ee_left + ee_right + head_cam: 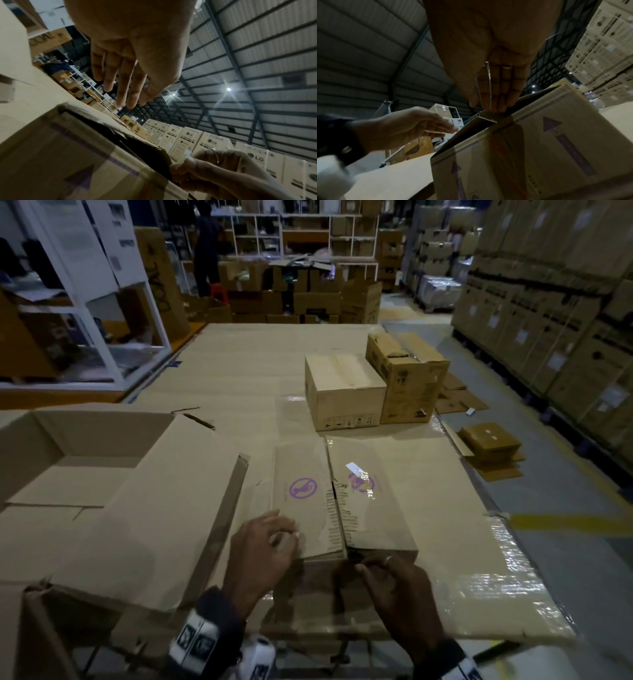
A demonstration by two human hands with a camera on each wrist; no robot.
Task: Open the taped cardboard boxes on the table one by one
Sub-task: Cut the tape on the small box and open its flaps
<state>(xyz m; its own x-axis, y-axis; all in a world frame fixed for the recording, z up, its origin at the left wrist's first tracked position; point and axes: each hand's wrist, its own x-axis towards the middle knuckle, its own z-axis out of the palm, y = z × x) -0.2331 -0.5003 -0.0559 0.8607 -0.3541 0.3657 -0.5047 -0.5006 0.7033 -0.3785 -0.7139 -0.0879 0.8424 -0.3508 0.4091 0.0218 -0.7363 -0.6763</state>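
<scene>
Box (342, 501): my left wrist view alone shows dark seam gap; left hand (260, 546) spread, right hand (394, 583) pinching flap edge; purple stamps.

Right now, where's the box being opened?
Head view, bottom centre: the purple-stamped box sits at the table's near edge, right of the big open carton, under both hands.

The warehouse is dim. Small ceiling lamps (228, 89) give star-shaped glare, plastic wrap (507, 570) shines, edges bend strongly, and the near cardboard looks perhaps motion-blurred.
</scene>
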